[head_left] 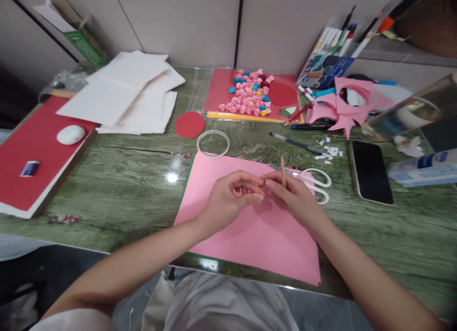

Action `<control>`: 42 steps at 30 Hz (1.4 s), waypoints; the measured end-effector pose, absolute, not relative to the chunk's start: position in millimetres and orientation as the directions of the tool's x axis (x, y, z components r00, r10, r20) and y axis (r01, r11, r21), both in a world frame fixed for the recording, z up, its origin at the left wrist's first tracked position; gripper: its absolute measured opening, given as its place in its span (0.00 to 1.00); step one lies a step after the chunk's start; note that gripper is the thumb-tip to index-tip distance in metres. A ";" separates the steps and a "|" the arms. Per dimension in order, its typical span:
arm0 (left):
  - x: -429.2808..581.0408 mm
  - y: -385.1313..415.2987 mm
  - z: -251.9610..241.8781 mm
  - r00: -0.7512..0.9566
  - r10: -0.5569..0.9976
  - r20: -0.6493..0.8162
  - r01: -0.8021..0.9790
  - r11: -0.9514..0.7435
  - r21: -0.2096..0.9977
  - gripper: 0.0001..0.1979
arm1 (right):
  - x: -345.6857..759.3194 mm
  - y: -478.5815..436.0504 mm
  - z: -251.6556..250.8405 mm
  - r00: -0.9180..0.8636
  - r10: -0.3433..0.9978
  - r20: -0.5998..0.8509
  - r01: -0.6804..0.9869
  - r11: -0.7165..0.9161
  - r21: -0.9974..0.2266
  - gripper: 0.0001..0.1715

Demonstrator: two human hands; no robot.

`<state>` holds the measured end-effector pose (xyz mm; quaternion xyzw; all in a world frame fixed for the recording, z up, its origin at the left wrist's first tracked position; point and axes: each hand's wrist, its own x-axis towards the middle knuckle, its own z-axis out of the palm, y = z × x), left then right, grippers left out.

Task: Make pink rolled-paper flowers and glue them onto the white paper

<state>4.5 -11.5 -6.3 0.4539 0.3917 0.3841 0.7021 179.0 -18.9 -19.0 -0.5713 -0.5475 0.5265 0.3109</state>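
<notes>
My left hand [233,198] is above the pink paper sheets [250,243], its thumb and fingers drawn together in a pinch. Whatever lies between those fingertips is too small or hidden to make out. My right hand [294,193] meets it, fingertips close to those of the left. A slim tan wooden stick [283,171] with a tapered tip is gripped in the right hand and points up and away. White-handled scissors [323,179] lie just behind the right hand, their blades partly covered by it. A roll of tape [213,144] sits at the sheets' far edge.
Small pink, blue and yellow paper pieces [248,95] are heaped on a red packet [217,91] at the back. A red paper circle [189,124], a pen [296,143], white scraps [330,152], a phone [371,171], pink offcuts [357,102] and white papers [117,88] surround the sheets.
</notes>
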 end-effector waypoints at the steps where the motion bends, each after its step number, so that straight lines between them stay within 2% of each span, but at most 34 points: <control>1: 4.7 -11.2 -6.6 0.413 0.887 -0.205 -0.181 0.300 0.936 0.10 | 179.1 -18.9 -19.4 -0.155 0.953 -0.259 0.297 -0.205 -0.933 0.16; 20: 6.0 -8.4 -12.4 0.485 0.826 -0.288 -0.406 0.504 0.762 0.10 | 180.6 -17.9 -17.6 -0.156 0.959 -0.237 0.308 -0.181 -0.934 0.15; 29: 6.4 -9.6 -19.1 0.393 0.874 -0.287 -0.293 0.415 0.861 0.07 | 179.8 -17.8 -18.3 -0.173 0.947 -0.270 0.307 -0.209 -0.928 0.16; 34: 5.4 -9.3 -15.4 0.375 0.886 -0.274 -0.214 0.370 0.904 0.09 | 179.1 -18.3 -17.0 -0.163 0.948 -0.274 0.306 -0.215 -0.927 0.15; 42: 3.6 -10.7 -12.2 0.374 0.897 -0.237 -0.204 0.329 0.922 0.10 | 177.9 -17.8 -16.0 -0.165 0.942 -0.291 0.296 -0.234 -0.926 0.16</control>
